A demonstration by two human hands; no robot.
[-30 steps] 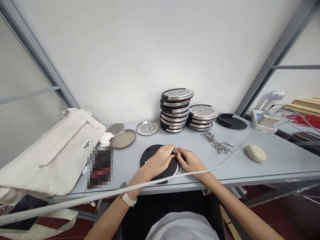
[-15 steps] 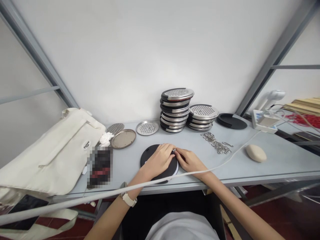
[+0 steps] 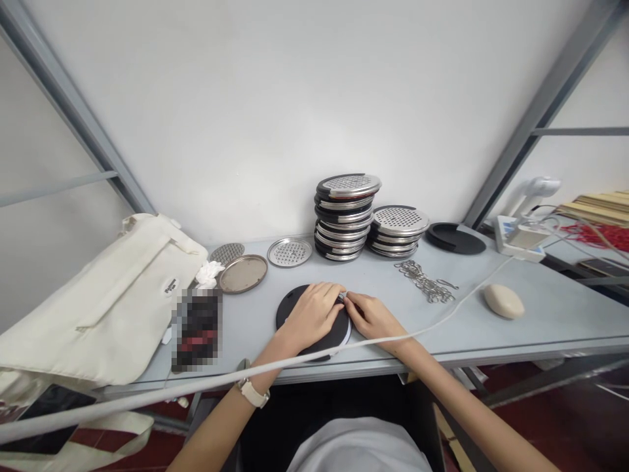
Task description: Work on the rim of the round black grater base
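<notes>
A flat black round disc [image 3: 291,303] with a pale edge lies near the front of the table. Across its top rests my left hand [image 3: 317,311], its fingers together and curled over the upper right rim. My right hand [image 3: 373,316] pinches at that same rim, its fingertips meeting those of the left. A small shiny bit shows between the fingertips, too hidden to name. Behind the hands stand a tall stack of round metal grater plates with black rims [image 3: 344,219] and a shorter stack [image 3: 400,226]. A tangle of metal hooks [image 3: 426,282] lies to the right.
Loose metal grater discs [image 3: 289,252] and a shallow metal lid [image 3: 243,273] lie at left, near a cream bag [image 3: 108,301]. Another black round holder [image 3: 457,238], a beige rounded block [image 3: 504,301] and a power strip [image 3: 518,241] sit right. A white cable [image 3: 295,359] crosses before my forearms.
Almost nothing differs. My fingertips shift very slightly at the disc's rim, and the disc stays in place.
</notes>
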